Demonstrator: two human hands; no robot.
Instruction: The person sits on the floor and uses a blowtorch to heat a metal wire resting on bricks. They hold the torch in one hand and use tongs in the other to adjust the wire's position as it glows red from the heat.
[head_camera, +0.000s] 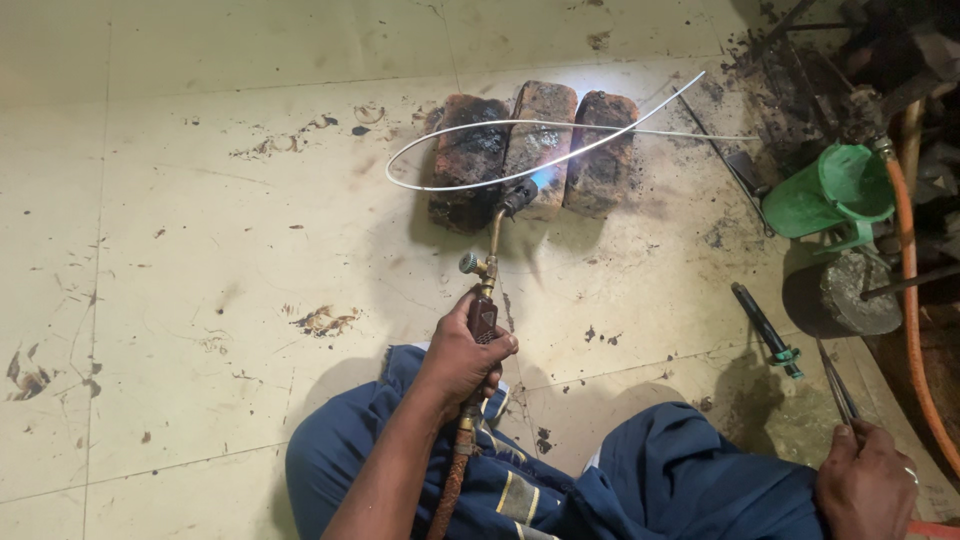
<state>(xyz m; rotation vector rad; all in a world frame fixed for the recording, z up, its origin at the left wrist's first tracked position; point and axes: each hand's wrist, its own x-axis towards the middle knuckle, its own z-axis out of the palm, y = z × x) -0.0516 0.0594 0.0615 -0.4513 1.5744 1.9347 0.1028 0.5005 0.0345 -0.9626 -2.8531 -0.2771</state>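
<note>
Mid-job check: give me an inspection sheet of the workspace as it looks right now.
Surface: stained, sooty tiled floor.
Job's things: lit torch, flame at three scorched bricks; white wire loop lies across the bricks.
Clutter: green jug, dark tool, round metal block.
Grippers: left hand grips the torch handle; right hand holds tweezers.
Cables: orange hose along the right edge; braided hose under the torch.
Surroundings: dark scrap at top right; person's blue trousers.
</note>
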